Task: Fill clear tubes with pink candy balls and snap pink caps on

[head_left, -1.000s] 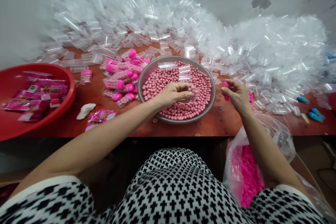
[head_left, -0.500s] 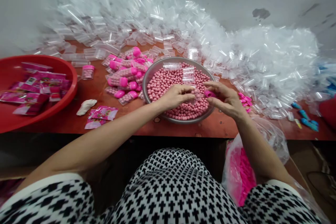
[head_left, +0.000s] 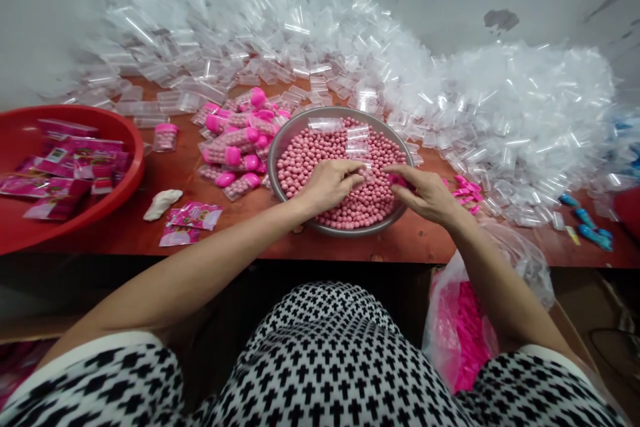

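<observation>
A metal bowl [head_left: 406, 155] full of small pink balls [head_left: 310, 157] sits on the red-brown table. Over it my left hand [head_left: 327, 185] is closed round a clear plastic tube filled with pink balls, mostly hidden by my fingers. My right hand [head_left: 425, 192] is closed on a pink cap [head_left: 399, 179] and presses it against the tube's open end, so both hands meet above the bowl. A few empty clear tubes [head_left: 350, 134] lie on the balls at the bowl's far side.
Filled, pink-capped tubes [head_left: 235, 147] lie left of the bowl. A red basin [head_left: 131, 170] holds pink packets at far left. A huge heap of empty clear tubes [head_left: 500, 93] covers the back. A bag of pink caps [head_left: 465, 333] hangs by my right knee.
My right hand came in from the bowl's right side with the pink cap and now meets my left hand and the tube over the bowl.
</observation>
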Action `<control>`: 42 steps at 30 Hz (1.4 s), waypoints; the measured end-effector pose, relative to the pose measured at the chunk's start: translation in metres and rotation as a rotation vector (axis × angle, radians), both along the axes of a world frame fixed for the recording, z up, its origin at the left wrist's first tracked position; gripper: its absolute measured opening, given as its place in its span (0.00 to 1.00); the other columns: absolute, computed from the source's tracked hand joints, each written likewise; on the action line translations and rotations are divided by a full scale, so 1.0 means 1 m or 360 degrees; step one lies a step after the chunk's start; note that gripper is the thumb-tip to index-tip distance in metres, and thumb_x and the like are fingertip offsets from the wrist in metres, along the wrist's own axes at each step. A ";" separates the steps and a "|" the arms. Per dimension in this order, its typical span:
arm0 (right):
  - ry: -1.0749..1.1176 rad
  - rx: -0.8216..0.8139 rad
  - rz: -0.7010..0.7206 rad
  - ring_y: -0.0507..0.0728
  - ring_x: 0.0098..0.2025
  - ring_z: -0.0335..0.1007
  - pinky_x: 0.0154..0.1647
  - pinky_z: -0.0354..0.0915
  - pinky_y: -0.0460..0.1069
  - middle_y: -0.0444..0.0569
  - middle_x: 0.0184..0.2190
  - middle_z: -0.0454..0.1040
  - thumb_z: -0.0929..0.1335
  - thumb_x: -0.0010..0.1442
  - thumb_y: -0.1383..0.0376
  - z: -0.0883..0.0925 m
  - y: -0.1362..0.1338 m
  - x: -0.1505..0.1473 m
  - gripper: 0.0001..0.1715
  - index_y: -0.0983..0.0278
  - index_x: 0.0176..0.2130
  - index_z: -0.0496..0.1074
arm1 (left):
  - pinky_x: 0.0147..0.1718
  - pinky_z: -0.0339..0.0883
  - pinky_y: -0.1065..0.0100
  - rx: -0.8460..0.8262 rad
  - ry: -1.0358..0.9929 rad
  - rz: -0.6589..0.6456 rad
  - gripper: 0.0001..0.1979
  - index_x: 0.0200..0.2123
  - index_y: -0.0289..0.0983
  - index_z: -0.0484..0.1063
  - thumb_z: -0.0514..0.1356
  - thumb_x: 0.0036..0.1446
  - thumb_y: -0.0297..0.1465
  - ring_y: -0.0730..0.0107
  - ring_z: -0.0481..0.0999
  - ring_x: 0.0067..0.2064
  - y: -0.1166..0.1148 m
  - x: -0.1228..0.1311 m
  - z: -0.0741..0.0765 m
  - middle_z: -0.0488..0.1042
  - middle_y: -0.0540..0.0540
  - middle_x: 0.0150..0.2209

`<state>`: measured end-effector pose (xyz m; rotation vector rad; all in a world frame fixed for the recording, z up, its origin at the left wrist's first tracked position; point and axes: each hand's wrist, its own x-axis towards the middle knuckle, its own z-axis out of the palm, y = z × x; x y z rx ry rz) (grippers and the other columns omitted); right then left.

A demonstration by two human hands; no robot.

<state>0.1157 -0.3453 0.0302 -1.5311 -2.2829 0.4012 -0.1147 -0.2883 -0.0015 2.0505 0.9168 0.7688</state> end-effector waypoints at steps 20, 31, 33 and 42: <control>0.0432 0.0629 0.0120 0.58 0.44 0.78 0.48 0.72 0.53 0.51 0.44 0.82 0.67 0.68 0.62 -0.020 0.013 -0.025 0.16 0.58 0.54 0.77 | 0.38 0.67 0.70 0.0127 -0.0366 -0.0163 0.07 0.38 0.36 0.80 0.61 0.64 0.28 0.70 0.78 0.36 -0.003 0.000 0.000 0.82 0.49 0.34; 0.0060 0.0651 0.0336 0.57 0.40 0.77 0.42 0.72 0.50 0.51 0.40 0.81 0.66 0.69 0.63 -0.002 0.006 -0.025 0.13 0.61 0.51 0.74 | 0.36 0.69 0.71 0.0379 -0.0367 -0.0095 0.08 0.41 0.37 0.82 0.62 0.64 0.30 0.69 0.80 0.35 -0.006 -0.006 -0.004 0.83 0.48 0.35; -0.0135 0.0702 0.0353 0.57 0.36 0.74 0.38 0.70 0.50 0.50 0.33 0.78 0.64 0.70 0.64 -0.001 0.002 -0.026 0.11 0.61 0.49 0.73 | 0.37 0.69 0.70 0.0502 -0.0319 -0.0112 0.08 0.40 0.38 0.81 0.60 0.65 0.29 0.69 0.81 0.36 -0.006 -0.004 -0.008 0.83 0.48 0.35; -0.0197 0.0760 0.0583 0.56 0.33 0.71 0.34 0.68 0.49 0.49 0.32 0.75 0.64 0.69 0.69 -0.002 -0.005 -0.015 0.16 0.63 0.56 0.67 | 0.37 0.68 0.70 0.0607 -0.0032 -0.0192 0.09 0.39 0.35 0.79 0.57 0.66 0.28 0.68 0.80 0.36 -0.011 0.001 -0.011 0.82 0.45 0.34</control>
